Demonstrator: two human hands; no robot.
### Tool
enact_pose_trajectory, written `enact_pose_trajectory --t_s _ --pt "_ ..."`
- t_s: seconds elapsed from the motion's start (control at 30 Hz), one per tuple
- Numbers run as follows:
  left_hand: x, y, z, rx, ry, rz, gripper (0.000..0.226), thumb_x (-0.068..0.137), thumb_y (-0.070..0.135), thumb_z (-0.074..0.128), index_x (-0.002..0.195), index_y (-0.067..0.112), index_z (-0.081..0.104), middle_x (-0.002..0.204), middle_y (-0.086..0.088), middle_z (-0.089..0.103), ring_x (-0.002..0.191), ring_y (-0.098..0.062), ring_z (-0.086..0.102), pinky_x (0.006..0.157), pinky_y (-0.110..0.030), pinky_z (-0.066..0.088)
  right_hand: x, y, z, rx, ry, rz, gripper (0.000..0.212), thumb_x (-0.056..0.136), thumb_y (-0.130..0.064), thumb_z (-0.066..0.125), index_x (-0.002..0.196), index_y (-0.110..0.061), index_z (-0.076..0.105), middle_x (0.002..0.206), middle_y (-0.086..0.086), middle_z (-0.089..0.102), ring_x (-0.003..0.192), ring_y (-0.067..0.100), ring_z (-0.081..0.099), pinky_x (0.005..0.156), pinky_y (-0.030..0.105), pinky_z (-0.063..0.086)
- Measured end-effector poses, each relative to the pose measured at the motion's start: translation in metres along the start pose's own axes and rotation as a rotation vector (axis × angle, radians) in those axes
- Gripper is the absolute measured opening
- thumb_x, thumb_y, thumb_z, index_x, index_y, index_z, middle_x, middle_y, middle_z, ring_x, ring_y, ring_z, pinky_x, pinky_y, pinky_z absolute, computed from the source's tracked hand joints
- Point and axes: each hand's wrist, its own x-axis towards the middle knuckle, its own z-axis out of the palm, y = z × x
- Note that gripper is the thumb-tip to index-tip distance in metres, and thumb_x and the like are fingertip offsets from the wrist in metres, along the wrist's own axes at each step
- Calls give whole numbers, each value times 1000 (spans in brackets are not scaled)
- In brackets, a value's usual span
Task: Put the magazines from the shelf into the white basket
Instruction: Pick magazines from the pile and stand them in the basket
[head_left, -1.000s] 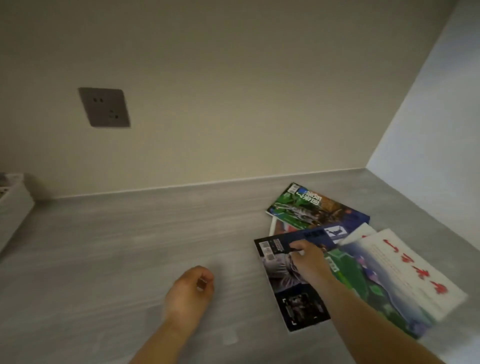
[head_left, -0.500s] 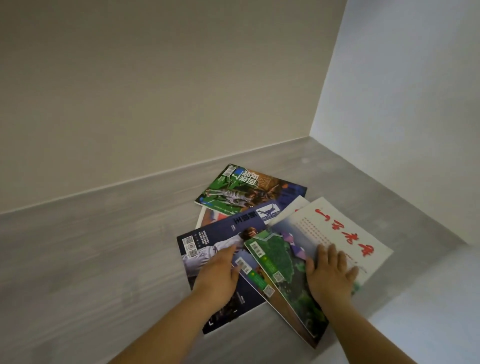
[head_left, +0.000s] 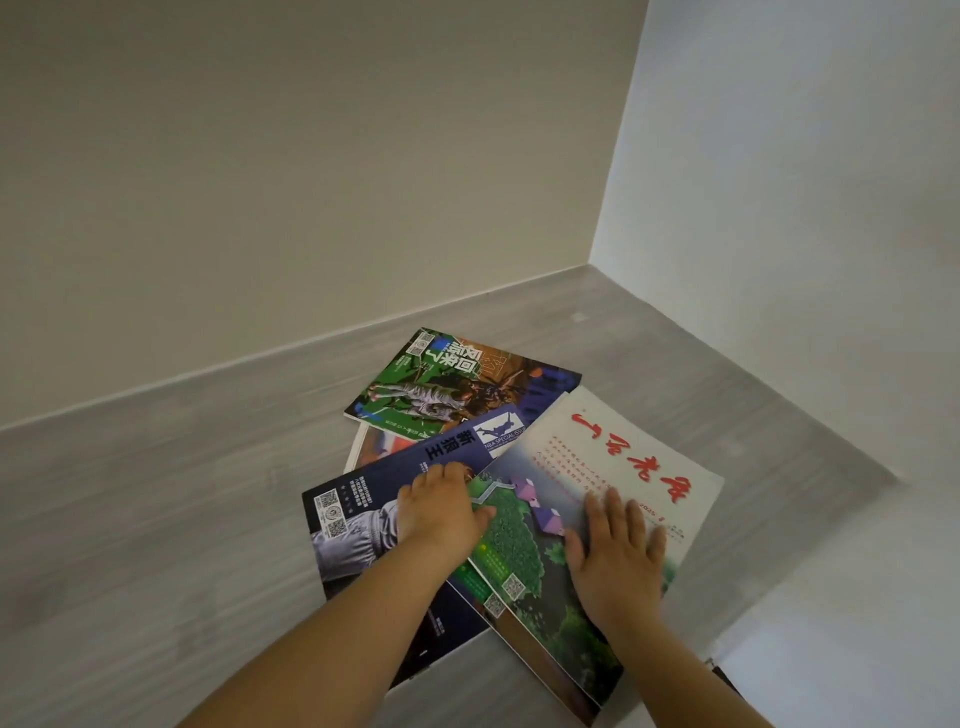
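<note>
Overlapping on the grey shelf (head_left: 197, 519) near its corner, the white magazine (head_left: 618, 441) with red lettering lies on top, the dark blue magazine (head_left: 358, 480) beneath it, the green magazine (head_left: 447, 387) behind. My right hand (head_left: 618, 556) lies flat on the white magazine, fingers straight and spread. My left hand (head_left: 441, 512) rests on the dark blue magazine, fingers bent; whether they grip, I cannot tell.

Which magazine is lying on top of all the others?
The white magazine with red writing, under the flat right hand. It overlaps the dark blue magazine; no magazine covers it.
</note>
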Motion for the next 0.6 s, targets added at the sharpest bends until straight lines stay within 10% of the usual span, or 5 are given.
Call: enact_pose_trajectory --t_s 0.17,0.37,0.5,0.6 --pt "-4 -2 -5 -202 -143 29 41 92 24 41 128 8 31 135 -20 44 120 -36 45 94 -41 39 -1 -3 -5 34 -2 -27 58 91 -51 16 143 -26 6 156 1 1 143 25 -5 113 44 -11" --pt "-38 -23 -9 -442 119 170 6 91 17 40 94 21 36 87 -15 61 74 -27 53 61 -29 35 -10 -46 -21 454 211 102 57 90 -32 45 139 -16 22 155 10 10 142 29 6 116 40 2" --pt "-57 -58 -30 -618 286 163 26 90 14 45 72 30 34 66 0 53 63 -22 52 58 -28 37 3 -74 -44 685 302 283 62 84 -18 56 137 -12 25 150 16 22 139 30 18 114 48 9" --pt "-75 -89 -50 -705 484 124 32 87 7 49 70 30 35 58 10 48 52 -9 46 47 -12 33 17 -103 -63 1141 98 262 28 89 -8 48 114 -15 39 93 9 53 85 7 57 86 45 46"
